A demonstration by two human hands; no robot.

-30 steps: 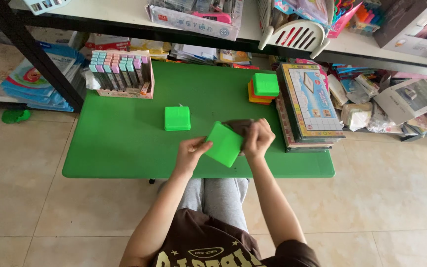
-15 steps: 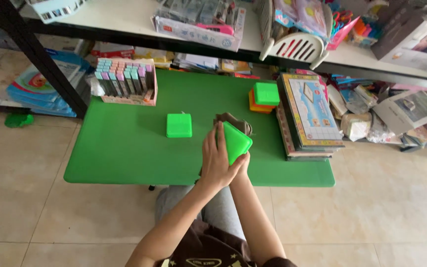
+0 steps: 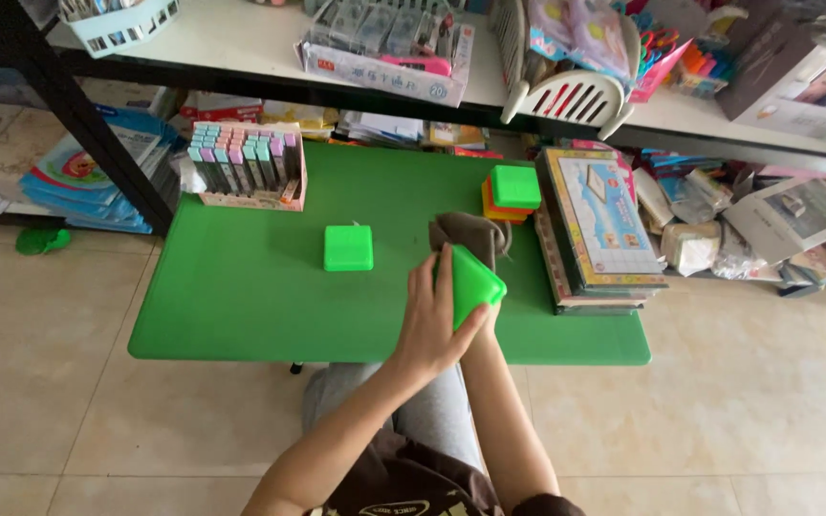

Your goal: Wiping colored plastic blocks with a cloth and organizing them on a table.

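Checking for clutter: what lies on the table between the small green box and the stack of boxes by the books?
In the head view, only bare green table lies between the green box and the stack; the brown cloth sits just below that stretch.

The green box [image 3: 470, 282] gripped in the left hand [image 3: 429, 325] is smooth plastic with a slight sheen on its edges. Just beyond that hand lies a brown cloth [image 3: 470, 234], soft, matt and creased. The worktop [image 3: 241, 296] beneath the hand has a smooth, matt green surface. Left of the hand, a second green box [image 3: 348, 247] shows the same smooth plastic finish. Right of the hand, the stacked books [image 3: 597, 225] have glossy paper covers. The floor [image 3: 40, 382] is glazed tile.
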